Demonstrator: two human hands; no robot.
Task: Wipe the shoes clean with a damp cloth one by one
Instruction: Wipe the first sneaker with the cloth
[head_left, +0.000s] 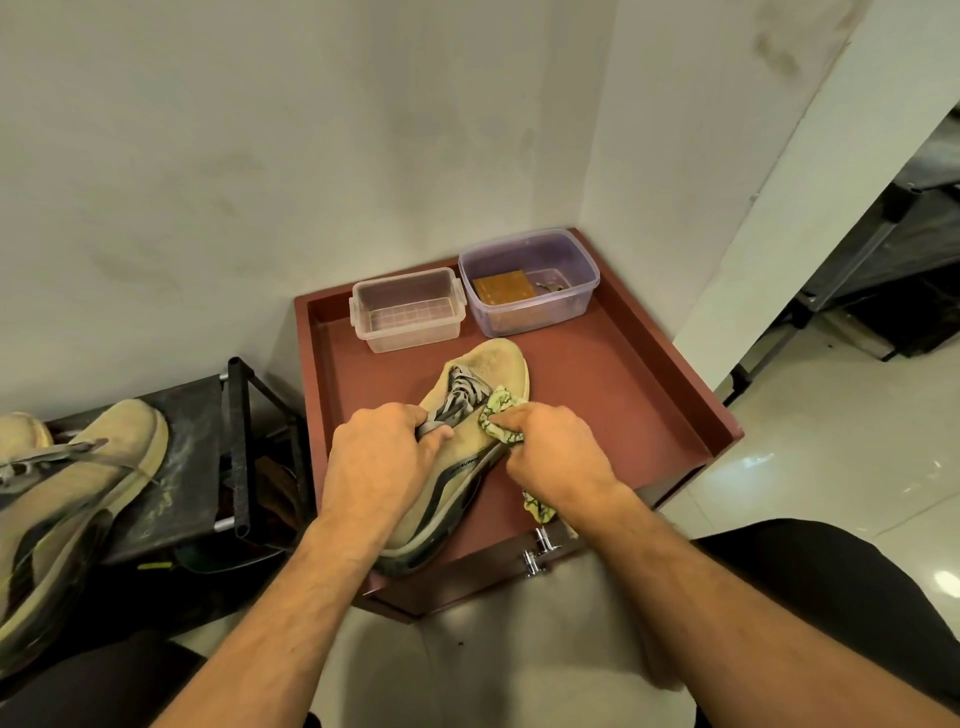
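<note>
Second tan shoe (78, 499) sat on black rack (192, 457) off table's left edge. Left hand (376, 457) gripped tan shoe (478, 415) mid-table, fingers curled, probably round laces. Right hand (556, 452) pinched green cloth (501, 421) against shoe's side. Two clear tubs (408, 309) near far edge.

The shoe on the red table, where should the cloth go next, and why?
Probably a short rub forward toward the toe. The right hand presses the green cloth on the tan shoe beside the laces, the left hand grips the shoe steady at its opening, and the toe beyond the cloth looks scuffed and bare.
</note>
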